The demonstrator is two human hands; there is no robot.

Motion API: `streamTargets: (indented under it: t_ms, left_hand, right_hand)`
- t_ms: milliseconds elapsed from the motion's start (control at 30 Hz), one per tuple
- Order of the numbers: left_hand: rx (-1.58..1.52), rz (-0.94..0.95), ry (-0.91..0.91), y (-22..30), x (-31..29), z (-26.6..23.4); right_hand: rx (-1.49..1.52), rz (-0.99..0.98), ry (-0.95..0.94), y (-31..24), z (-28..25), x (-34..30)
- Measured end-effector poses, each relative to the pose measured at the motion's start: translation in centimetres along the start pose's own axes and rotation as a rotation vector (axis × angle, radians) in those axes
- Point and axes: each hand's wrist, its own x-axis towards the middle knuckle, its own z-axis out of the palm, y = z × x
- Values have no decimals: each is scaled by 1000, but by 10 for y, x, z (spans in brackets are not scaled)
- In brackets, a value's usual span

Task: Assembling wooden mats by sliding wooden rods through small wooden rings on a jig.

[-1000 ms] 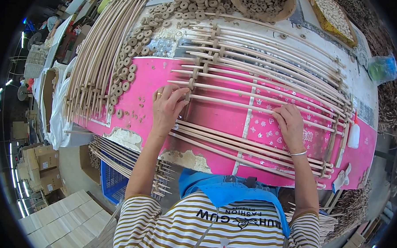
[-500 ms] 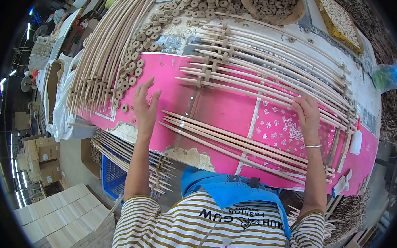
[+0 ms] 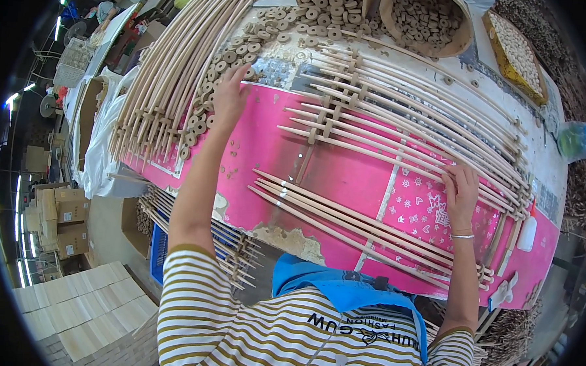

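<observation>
My left hand [image 3: 230,100] reaches out over the loose brown discs with holes [image 3: 218,68], its fingers apart at the edge of the pile. I cannot see any disc in its grasp. My right hand [image 3: 461,195], wearing a bracelet at the wrist, has bent fingers closed at the nearest wooden rod [image 3: 373,150] of the far group. Tapered rods lie side by side there, with brown discs [image 3: 328,118] fitted near their left ends. Closer to me, several bare-tipped rods [image 3: 344,219] lie on the pink sheet [image 3: 242,156], apart from both hands.
Bundled rods [image 3: 174,66] lie at the left of the table. A basket of discs [image 3: 425,22] and a yellow tray of pale pieces [image 3: 513,55] stand at the back. A white glue bottle [image 3: 527,231] and a glove-like white item [image 3: 503,291] are at the right. Cartons [image 3: 71,216] sit left.
My left hand has moved away from me, from above the pink sheet to the disc pile. The right hand stays by the same rod. The view has shifted slightly.
</observation>
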Motion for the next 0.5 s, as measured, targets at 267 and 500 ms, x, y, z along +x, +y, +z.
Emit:
streamTargets:
  t_ms: [267,500]
  left_hand:
    - [389,67,-242,-14,44,24]
    - [287,169,44,4,18,-6]
  right_hand:
    - [-18,57,68,-11,-16,-5]
    - [241,60,-393,-77,-36,-40]
